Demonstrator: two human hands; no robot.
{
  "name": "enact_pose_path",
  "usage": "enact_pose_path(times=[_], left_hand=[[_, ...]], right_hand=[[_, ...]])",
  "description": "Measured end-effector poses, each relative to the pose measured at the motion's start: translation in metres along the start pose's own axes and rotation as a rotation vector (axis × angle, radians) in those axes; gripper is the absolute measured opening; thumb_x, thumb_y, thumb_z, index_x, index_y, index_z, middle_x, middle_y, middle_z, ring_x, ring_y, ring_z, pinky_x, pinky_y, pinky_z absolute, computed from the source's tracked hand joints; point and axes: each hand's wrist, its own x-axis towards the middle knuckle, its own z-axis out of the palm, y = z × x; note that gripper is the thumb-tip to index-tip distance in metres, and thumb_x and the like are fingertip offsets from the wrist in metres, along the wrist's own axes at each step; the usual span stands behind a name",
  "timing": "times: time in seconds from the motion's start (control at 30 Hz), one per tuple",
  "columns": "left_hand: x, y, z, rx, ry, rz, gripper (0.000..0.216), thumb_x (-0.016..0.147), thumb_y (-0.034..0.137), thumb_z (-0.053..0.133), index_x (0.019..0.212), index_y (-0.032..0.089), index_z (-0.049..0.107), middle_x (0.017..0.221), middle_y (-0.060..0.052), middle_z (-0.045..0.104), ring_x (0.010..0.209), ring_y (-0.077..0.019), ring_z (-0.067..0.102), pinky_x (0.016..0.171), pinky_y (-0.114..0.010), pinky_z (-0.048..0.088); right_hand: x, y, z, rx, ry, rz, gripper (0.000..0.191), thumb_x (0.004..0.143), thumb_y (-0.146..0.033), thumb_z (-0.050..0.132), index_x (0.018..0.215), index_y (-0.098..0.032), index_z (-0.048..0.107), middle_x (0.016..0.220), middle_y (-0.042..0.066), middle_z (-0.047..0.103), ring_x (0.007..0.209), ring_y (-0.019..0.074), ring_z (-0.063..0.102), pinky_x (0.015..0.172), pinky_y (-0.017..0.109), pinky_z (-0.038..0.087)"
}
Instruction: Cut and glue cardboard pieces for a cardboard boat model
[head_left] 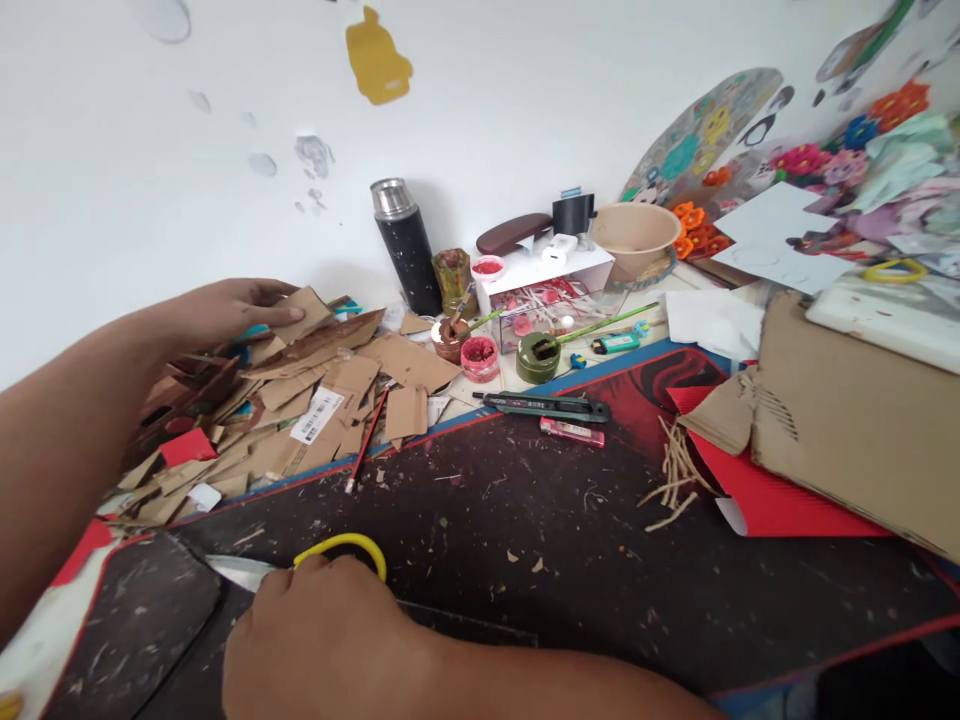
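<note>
My left hand (pixel 225 308) reaches over a heap of brown cardboard scraps (pixel 300 400) at the back left and pinches one small cardboard piece (pixel 306 312) between thumb and fingers. My right hand (pixel 330 640) rests low on the dark cutting mat (pixel 525 540), fingers curled over a pair of yellow-handled scissors (pixel 345 548); a bit of the blade shows to the left of the hand. The fingers themselves are hidden behind the back of the hand.
A black flask (pixel 405 245), paint pots (pixel 480 355), a white box (pixel 540 280) and a bowl (pixel 637 235) line the wall. A utility knife (pixel 544 405) and a red pencil (pixel 367 440) lie on the mat. Large cardboard (pixel 847 420) over red paper (pixel 780 500) sits right.
</note>
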Motion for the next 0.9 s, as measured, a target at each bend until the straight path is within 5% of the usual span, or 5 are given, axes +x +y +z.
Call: enact_pose_path(times=[0.17, 0.3, 0.4, 0.53, 0.9], left_hand=[[-0.014, -0.007, -0.002, -0.572, -0.043, -0.079, 0.090, 0.058, 0.077, 0.088, 0.126, 0.020, 0.072, 0.141, -0.009, 0.075, 0.134, -0.0366, 0.063, 0.117, -0.045, 0.053], [-0.031, -0.001, 0.000, -1.126, 0.005, -0.089, 0.042, 0.091, 0.044, 0.071, 0.129, 0.027, 0.069, 0.143, -0.004, 0.073, 0.130, -0.0288, 0.064, 0.098, -0.042, 0.060], [-0.047, 0.008, 0.002, -1.236, 0.051, -0.029, 0.036, 0.103, 0.034, 0.047, 0.131, 0.023, 0.067, 0.130, -0.009, 0.076, 0.101, -0.0230, 0.069, 0.077, -0.038, 0.059], [-0.068, 0.018, 0.002, -1.353, 0.057, 0.005, 0.037, 0.103, 0.025, 0.037, 0.123, 0.019, 0.068, 0.109, -0.010, 0.079, 0.078, -0.0186, 0.061, 0.067, -0.034, 0.055], [-0.098, 0.039, 0.004, -1.344, 0.151, 0.003, 0.039, 0.105, 0.035, 0.044, 0.129, 0.014, 0.067, 0.101, -0.010, 0.078, 0.073, -0.0187, 0.055, 0.070, -0.036, 0.051]], right_hand=[[0.000, 0.002, -0.003, -0.016, -0.005, -0.020, 0.020, 0.101, -0.020, 0.063, 0.094, -0.011, 0.079, 0.091, 0.021, 0.080, 0.074, 0.0280, 0.075, 0.051, 0.031, 0.057], [-0.001, 0.002, -0.007, -0.042, -0.011, -0.045, 0.015, 0.098, -0.018, 0.068, 0.092, -0.010, 0.078, 0.087, 0.018, 0.078, 0.070, 0.0265, 0.074, 0.049, 0.032, 0.056], [-0.002, 0.003, -0.008, -0.045, -0.039, -0.037, 0.013, 0.098, -0.019, 0.069, 0.093, -0.009, 0.077, 0.089, 0.016, 0.077, 0.074, 0.0273, 0.075, 0.049, 0.034, 0.058], [-0.002, 0.004, -0.011, -0.053, -0.059, -0.030, 0.015, 0.100, -0.020, 0.068, 0.098, -0.008, 0.076, 0.092, 0.016, 0.077, 0.081, 0.0280, 0.077, 0.055, 0.036, 0.061], [-0.003, 0.006, -0.021, -0.064, -0.072, -0.035, 0.030, 0.100, -0.037, 0.076, 0.104, -0.008, 0.077, 0.095, 0.015, 0.079, 0.085, 0.0287, 0.079, 0.062, 0.039, 0.064]])
